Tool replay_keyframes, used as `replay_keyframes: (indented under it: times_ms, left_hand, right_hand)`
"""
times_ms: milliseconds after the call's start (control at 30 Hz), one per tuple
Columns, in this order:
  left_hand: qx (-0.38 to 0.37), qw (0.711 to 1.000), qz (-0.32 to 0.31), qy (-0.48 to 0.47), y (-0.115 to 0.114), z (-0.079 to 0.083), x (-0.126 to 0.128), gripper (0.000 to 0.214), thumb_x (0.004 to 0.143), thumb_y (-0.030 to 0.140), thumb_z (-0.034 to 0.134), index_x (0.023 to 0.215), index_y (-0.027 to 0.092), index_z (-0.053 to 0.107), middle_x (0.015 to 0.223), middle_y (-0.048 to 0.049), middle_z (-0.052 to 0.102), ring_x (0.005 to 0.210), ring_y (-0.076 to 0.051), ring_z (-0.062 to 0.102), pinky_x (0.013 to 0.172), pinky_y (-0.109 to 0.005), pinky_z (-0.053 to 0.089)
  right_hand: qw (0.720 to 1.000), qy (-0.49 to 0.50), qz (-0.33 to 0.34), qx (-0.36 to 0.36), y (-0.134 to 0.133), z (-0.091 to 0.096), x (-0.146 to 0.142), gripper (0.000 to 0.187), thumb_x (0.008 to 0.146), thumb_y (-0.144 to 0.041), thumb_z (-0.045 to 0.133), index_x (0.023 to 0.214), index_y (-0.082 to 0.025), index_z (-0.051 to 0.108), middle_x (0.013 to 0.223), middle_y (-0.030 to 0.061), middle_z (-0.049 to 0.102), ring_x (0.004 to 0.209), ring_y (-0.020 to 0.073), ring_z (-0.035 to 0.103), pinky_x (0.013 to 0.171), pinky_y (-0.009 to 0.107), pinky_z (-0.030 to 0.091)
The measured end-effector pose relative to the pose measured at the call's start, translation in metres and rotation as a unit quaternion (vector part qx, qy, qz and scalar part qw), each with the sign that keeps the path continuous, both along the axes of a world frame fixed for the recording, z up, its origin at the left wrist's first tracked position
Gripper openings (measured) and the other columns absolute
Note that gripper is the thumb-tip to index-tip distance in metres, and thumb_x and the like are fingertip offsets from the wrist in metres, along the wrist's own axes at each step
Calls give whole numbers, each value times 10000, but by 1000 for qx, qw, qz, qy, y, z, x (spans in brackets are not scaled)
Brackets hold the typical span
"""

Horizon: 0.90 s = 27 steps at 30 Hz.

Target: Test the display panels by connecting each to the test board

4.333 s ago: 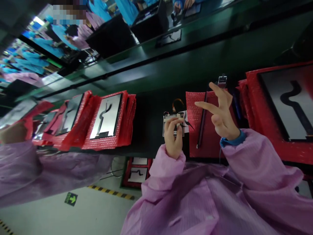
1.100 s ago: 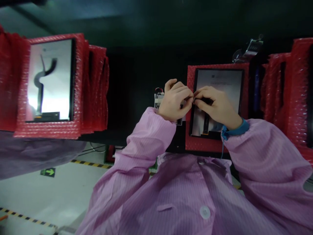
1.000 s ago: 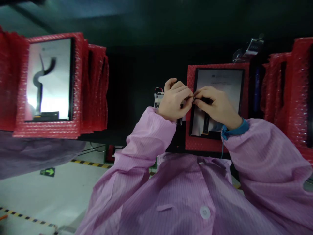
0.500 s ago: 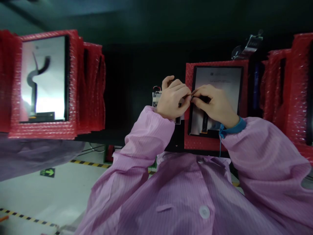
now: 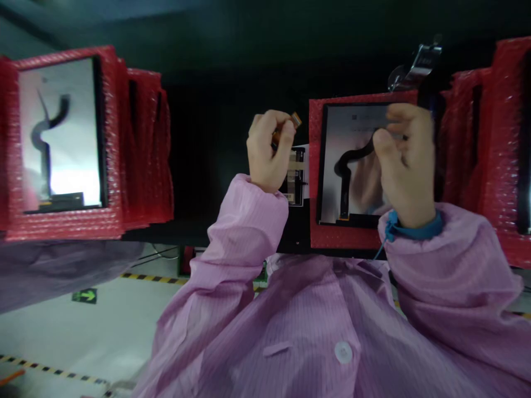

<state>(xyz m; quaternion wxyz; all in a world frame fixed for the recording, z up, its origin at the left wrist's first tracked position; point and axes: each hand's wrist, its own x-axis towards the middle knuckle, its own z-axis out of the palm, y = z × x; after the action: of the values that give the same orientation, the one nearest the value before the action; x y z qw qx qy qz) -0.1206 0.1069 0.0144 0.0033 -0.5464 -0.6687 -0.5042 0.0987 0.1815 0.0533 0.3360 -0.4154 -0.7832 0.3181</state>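
Observation:
My left hand (image 5: 270, 150) pinches a small flex cable between thumb and fingers; its orange-brown connector end (image 5: 296, 120) sticks out past the fingertips. Just below and right of that hand lies a small electronic board (image 5: 296, 176) with a black frame, partly covered by the hand. My right hand (image 5: 409, 166), slightly blurred, hovers over the right side of a display panel (image 5: 332, 130) with fingers loosely apart. A curved black ribbon cable (image 5: 345, 177) lies across the panel's back, its upper end close to my right thumb. Red bubble wrap (image 5: 317, 235) is under the panel.
On the left stands a stack of red bubble-wrap sleeves (image 5: 145, 149) with another panel (image 5: 68, 141) in front. More red sleeves (image 5: 468, 138) stand at the right. A metal-and-clear object (image 5: 417, 66) sits behind the panel. The black table's (image 5: 211, 160) front edge faces me.
My hands have parted from where they met at the panel's left edge. The left moved left and up with the flex cable; the right moved right, and the panel's ribbon cable came into view.

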Motion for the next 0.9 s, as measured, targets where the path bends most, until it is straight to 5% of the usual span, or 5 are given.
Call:
replay_keyframes:
  times_ms: [67, 300, 500, 667, 900]
  left_hand:
    - [33, 999, 10, -25, 2, -7, -5, 404, 1035, 579, 392, 956, 244, 603, 909, -26, 661, 855, -174, 574, 751, -364, 483]
    - [139, 986, 93, -11, 10, -31, -35, 403, 1104, 449, 216, 1467, 301, 308, 1503, -4, 383, 1340, -118, 448, 1155, -432, 385]
    - [240, 955, 141, 103, -16, 5, -7, 451, 1036, 527, 476, 1414, 291, 404, 1417, 21, 467, 1351, -206, 441, 1161, -483, 386]
    - [-77, 985, -132, 85, -65, 23, 75, 85, 967, 133, 546, 1024, 178, 591, 965, -53, 647, 946, -179, 617, 844, -356, 557]
    - [-125, 978, -98, 135, -93, -8, 111, 131, 969, 125, 575, 1089, 117, 626, 994, -99, 677, 887, -194, 623, 821, -342, 573]
  right_hand:
    - [995, -42, -26, 90, -17, 1, 17, 291, 898, -288, 627, 1162, -171, 599, 1191, 131, 606, 1077, 267, 588, 867, 442, 529]
    - [949, -211, 203, 113, -65, -8, 49, 81, 938, -182, 598, 953, -131, 660, 1064, 123, 623, 979, 243, 575, 872, 401, 528]
    - [924, -281, 210, 153, -69, -9, 45, 105, 944, -165, 569, 922, -108, 654, 1067, 135, 605, 974, 265, 546, 864, 422, 510]
    - [895, -360, 204, 169, -71, -4, 37, 150, 967, -167, 503, 912, -107, 629, 1016, 135, 591, 922, 264, 528, 823, 413, 479]
    - [856, -415, 228, 205, -76, 3, 34, 69, 932, -156, 562, 934, -126, 623, 974, 112, 596, 874, 255, 509, 785, 382, 447]
